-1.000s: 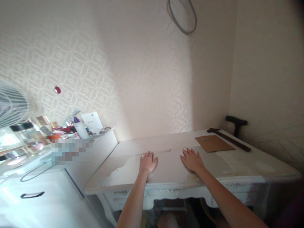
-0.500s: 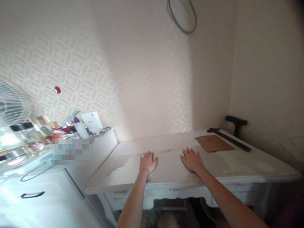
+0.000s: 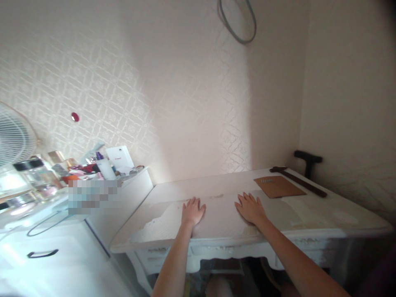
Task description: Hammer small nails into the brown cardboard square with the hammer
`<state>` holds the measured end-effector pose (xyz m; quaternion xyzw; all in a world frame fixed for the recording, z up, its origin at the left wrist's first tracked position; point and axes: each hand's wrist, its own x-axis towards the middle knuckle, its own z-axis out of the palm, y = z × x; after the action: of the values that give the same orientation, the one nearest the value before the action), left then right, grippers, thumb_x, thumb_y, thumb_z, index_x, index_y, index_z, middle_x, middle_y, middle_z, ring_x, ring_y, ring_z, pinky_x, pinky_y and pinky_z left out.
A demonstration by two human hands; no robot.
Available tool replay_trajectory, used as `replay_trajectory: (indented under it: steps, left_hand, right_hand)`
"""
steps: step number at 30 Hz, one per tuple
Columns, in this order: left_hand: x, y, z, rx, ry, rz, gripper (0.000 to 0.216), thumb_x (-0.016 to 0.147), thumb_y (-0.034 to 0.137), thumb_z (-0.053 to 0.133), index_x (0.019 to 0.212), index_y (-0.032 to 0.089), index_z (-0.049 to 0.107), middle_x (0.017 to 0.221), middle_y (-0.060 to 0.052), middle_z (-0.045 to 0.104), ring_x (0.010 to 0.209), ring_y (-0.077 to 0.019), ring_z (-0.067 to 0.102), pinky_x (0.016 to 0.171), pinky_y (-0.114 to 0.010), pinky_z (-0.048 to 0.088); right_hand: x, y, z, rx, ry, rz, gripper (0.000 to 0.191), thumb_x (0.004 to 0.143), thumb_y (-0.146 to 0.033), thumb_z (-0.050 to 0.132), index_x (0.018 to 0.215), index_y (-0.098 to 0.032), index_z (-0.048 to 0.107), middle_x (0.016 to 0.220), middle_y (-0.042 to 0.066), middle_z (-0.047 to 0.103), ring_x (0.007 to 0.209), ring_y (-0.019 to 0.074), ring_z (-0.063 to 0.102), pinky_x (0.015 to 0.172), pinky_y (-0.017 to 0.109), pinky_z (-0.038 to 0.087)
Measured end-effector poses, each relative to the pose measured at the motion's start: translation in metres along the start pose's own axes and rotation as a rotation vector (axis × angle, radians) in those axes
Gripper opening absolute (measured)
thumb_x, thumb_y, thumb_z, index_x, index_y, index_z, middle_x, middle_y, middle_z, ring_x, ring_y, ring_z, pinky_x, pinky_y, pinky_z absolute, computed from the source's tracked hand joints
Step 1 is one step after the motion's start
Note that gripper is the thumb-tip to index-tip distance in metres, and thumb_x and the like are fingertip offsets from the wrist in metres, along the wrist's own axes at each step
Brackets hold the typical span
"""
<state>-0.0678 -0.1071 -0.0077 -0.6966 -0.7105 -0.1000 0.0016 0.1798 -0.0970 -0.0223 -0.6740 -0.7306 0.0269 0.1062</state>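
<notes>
My left hand [image 3: 193, 211] lies palm down on the worn white tabletop [image 3: 216, 225], its fingers stretched out. To its right, my right hand [image 3: 251, 208] rests flat on the same surface with fingers spread. Neither holds anything. Just beyond my right hand is a flat brown board or sheet [image 3: 280, 187], with several small silvery pieces [image 3: 266, 180] in a row near its far left corner; they look like nails or screws. Behind the brown sheet lies a dark hammer [image 3: 301, 183], its head towards the wall.
On the left, a white cabinet [image 3: 46, 272] carries crowded bottles, jars and a white box [image 3: 119, 159], partly blurred out. A fan [image 3: 15, 134] stands at the far left. A black T-shaped handle [image 3: 307, 159] rises behind the table's right edge. A grey cable loop [image 3: 239, 39] hangs on the wall.
Both hands stay where they were on the tabletop. The fan's head has turned or shifted slightly to the left.
</notes>
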Motion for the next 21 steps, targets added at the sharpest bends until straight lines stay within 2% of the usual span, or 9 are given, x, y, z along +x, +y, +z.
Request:
replay_trajectory:
  steps: [21]
  left_hand:
    - [-0.0013,0.0002,-0.0004,0.004,-0.001,-0.002,0.054,0.090,0.049,0.028,0.133,0.020,0.042,0.147,-0.009,0.033,0.135,-0.0253,0.029,0.109,-0.048,0.019]
  right_hand:
    - [-0.0001,-0.0002,-0.0019,-0.001,-0.010,0.002,0.057,0.091,-0.044,0.024,0.139,-0.016,0.039,0.148,0.012,0.030,0.135,0.0304,0.023,0.106,0.051,0.014]
